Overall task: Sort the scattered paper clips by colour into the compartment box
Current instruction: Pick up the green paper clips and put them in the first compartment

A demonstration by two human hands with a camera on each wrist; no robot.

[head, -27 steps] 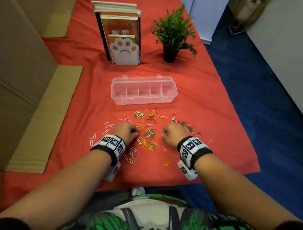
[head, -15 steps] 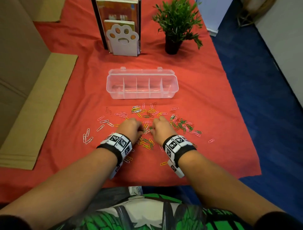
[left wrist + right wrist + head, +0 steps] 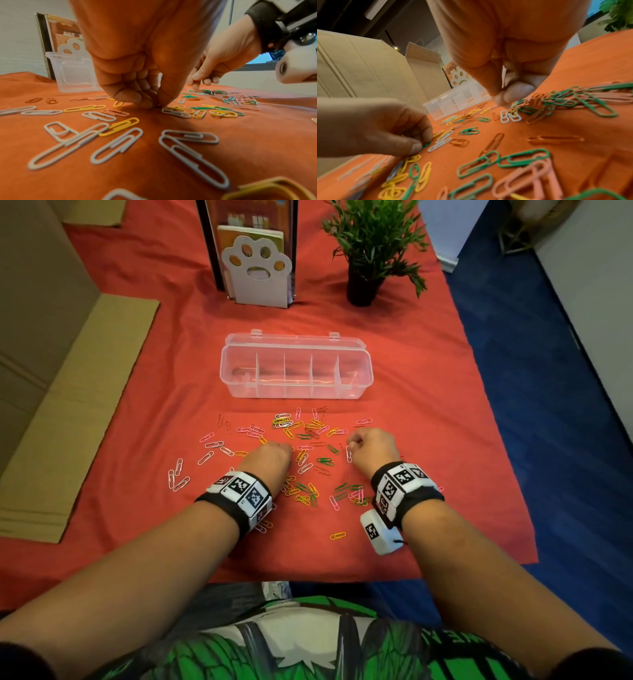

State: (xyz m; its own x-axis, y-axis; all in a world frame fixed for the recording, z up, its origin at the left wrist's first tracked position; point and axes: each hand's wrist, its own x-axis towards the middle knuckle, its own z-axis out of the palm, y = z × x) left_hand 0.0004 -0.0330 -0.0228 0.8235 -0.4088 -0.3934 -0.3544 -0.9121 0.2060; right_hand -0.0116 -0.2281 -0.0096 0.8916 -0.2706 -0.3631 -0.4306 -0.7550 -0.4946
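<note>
My left hand [image 3: 270, 458] is down on the red cloth [image 3: 137, 412], in the middle of the scattered paper clips [image 3: 301, 457]. My thumb and first finger are pressed together at the tips, right on the cloth, beside some yellow and white clips. I cannot tell if a clip is caught between them. My right hand [image 3: 371, 446] is a bit to the right, with its fingers curled in. A white clip [image 3: 348, 454] hangs by my right thumb, and it looks like I am pinching it. The clips are white, yellow, green, pink and orange, and they lie all around both hands. The clear compartment box [image 3: 296, 371] sits open just past the clips, with no clips in it. Behind it stand a white paw-shaped book holder [image 3: 257, 273] and a small green plant [image 3: 371, 241].
</note>
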